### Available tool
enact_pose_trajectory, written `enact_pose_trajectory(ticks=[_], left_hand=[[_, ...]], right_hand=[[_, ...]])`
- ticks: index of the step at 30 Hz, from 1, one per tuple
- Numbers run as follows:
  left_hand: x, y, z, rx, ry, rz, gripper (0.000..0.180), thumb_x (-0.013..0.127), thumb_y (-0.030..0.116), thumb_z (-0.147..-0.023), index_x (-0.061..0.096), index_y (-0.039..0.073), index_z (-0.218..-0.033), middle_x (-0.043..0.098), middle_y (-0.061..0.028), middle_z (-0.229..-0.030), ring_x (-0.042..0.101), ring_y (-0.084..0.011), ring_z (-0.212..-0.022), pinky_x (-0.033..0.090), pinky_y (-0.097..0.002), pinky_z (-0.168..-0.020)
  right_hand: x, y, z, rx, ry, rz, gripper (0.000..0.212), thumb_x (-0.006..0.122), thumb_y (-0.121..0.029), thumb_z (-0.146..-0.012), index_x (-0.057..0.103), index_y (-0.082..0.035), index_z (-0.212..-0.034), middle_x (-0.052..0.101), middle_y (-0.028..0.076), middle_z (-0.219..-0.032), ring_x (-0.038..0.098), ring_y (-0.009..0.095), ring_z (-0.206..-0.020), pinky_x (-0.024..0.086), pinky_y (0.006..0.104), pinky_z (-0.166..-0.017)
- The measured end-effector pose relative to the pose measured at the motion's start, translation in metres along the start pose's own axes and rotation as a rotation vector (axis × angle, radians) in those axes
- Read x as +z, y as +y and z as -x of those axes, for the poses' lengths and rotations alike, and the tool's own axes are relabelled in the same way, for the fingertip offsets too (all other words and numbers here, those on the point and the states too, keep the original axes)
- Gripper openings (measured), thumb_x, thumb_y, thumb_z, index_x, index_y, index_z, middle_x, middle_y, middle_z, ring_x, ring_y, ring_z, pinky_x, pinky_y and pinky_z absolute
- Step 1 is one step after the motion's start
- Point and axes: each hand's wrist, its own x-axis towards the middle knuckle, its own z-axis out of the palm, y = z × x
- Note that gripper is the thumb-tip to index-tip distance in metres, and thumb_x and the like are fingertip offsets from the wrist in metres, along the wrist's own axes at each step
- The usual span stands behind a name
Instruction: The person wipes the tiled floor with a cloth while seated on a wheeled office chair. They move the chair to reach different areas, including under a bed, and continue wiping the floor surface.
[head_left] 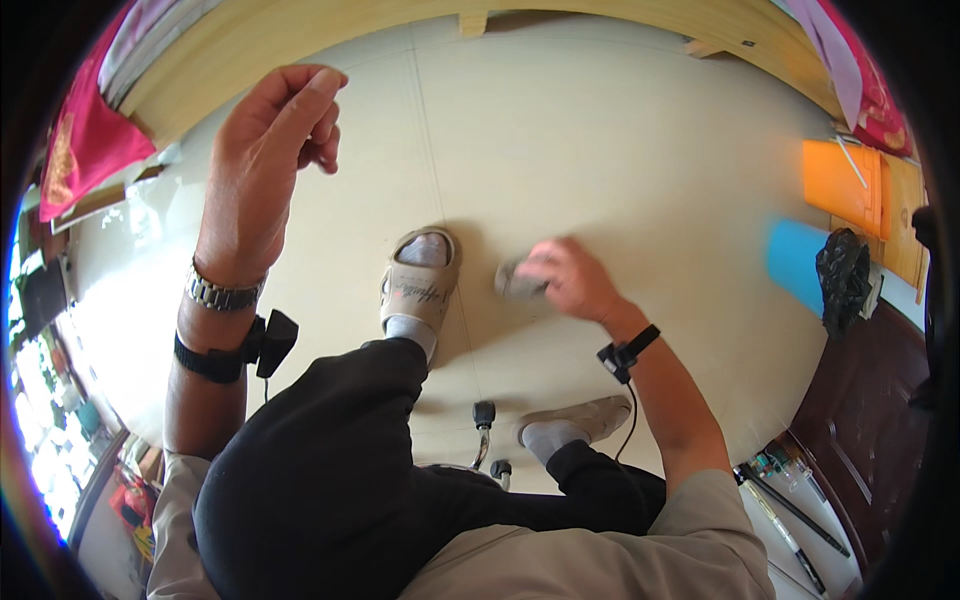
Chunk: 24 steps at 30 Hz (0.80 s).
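Note:
At upper left, my left hand (275,130) is raised over the pale floor, thumb and index finger pressed together and the other fingers curled. Anything in that pinch is too small to make out. My right hand (572,280) is over the middle of the floor, slightly smeared by motion. Its fingers are closed on a small grey-brown rounded thing (518,280), whose kind I cannot tell. A beige slide sandal (418,285) on my left foot lies between the hands. The other sandal (600,417) is on my right foot, below my right hand.
A wooden frame (350,32) with low feet runs along the far side. At right stand an orange bin (845,185) and a blue bin (797,262) with a black plastic bag (843,275). Chair legs (483,430) with casters are beneath me. Long rods (795,505) lie at lower right.

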Motion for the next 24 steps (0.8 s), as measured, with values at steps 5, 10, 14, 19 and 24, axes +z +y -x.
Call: enact_pose_trajectory(ticks=[5, 10, 14, 19, 24], left_hand=[[-0.008, -0.004, 0.004, 0.035, 0.009, 0.036, 0.032, 0.07, 0.03, -0.119, 0.076, 0.0, -0.13, 0.066, 0.0005, -0.094, 0.064, -0.0102, -0.083, 0.055, -0.0294, -0.077], [-0.011, 0.0, 0.014, 0.026, 0.005, 0.017, 0.033, 0.07, 0.03, -0.119, 0.076, -0.001, -0.131, 0.066, 0.0003, -0.093, 0.064, -0.0105, -0.083, 0.055, -0.0294, -0.076], [-0.012, 0.007, 0.024, 0.041, 0.026, -0.018, 0.037, 0.062, 0.031, -0.124, 0.073, -0.001, -0.139, 0.058, 0.0016, -0.09, 0.062, -0.0122, -0.081, 0.052, -0.0287, -0.077], [-0.012, 0.01, 0.043, 0.089, 0.039, 0.059, 0.037, 0.068, 0.031, -0.121, 0.074, -0.002, -0.136, 0.061, 0.0003, -0.091, 0.062, -0.0128, -0.081, 0.053, -0.0291, -0.077], [-0.012, 0.01, 0.062, 0.137, 0.047, 0.074, 0.036, 0.061, 0.026, -0.124, 0.073, -0.003, -0.14, 0.057, 0.0013, -0.09, 0.062, -0.0125, -0.082, 0.051, -0.0284, -0.076]], right_hand=[[-0.044, 0.08, -0.075, 0.462, 0.58, 0.191, 0.059, 0.07, 0.004, -0.089, 0.082, -0.023, -0.14, 0.073, 0.013, -0.136, 0.071, 0.042, -0.125, 0.062, 0.0529, -0.106], [-0.03, 0.077, -0.179, 0.486, 0.495, 0.356, 0.058, 0.069, 0.001, -0.095, 0.08, -0.029, -0.143, 0.075, 0.011, -0.138, 0.072, 0.041, -0.121, 0.063, 0.0517, -0.107], [0.02, 0.006, -0.232, 0.153, 0.199, 0.296, 0.057, 0.066, 0.003, -0.099, 0.083, -0.035, -0.138, 0.073, -0.002, -0.148, 0.069, 0.032, -0.124, 0.062, 0.0469, -0.108], [0.037, -0.037, -0.212, -0.067, -0.151, 0.358, 0.051, 0.075, -0.001, -0.098, 0.085, -0.035, -0.135, 0.069, -0.01, -0.149, 0.062, 0.025, -0.134, 0.057, 0.0415, -0.111], [0.038, -0.032, -0.131, -0.124, -0.16, 0.446, 0.042, 0.077, -0.001, -0.095, 0.086, -0.032, -0.122, 0.07, -0.01, -0.141, 0.061, 0.025, -0.133, 0.055, 0.045, -0.109]])
